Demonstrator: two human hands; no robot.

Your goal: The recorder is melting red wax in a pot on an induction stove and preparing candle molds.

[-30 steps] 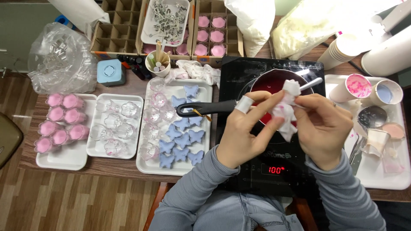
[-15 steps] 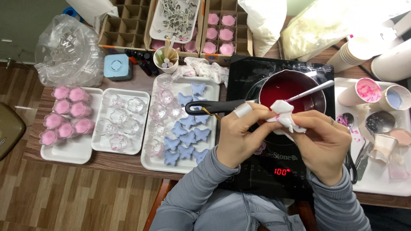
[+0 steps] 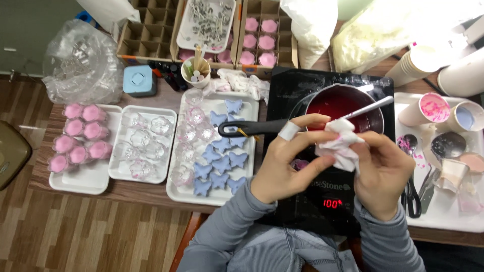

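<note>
Head view: two hands hold a crumpled tissue (image 3: pixel 339 147) above a black cooktop (image 3: pixel 322 151) on the desk (image 3: pixel 151 194).
Left hand (image 3: pixel 285 161), with a white band on one finger, pinches the tissue's near edge between thumb and fingers; right hand (image 3: pixel 383 171) has its fingers closed on the tissue's far side. The tissue is white with pink stains and sits just in front of a pot (image 3: pixel 348 106) of red liquid, whose black handle (image 3: pixel 252 127) points left and in which a spoon (image 3: pixel 370 107) leans. Left of the cooktop, a white tray (image 3: pixel 214 196) carries blue butterfly shapes (image 3: pixel 219 161) and clear moulds (image 3: pixel 189 136).
</note>
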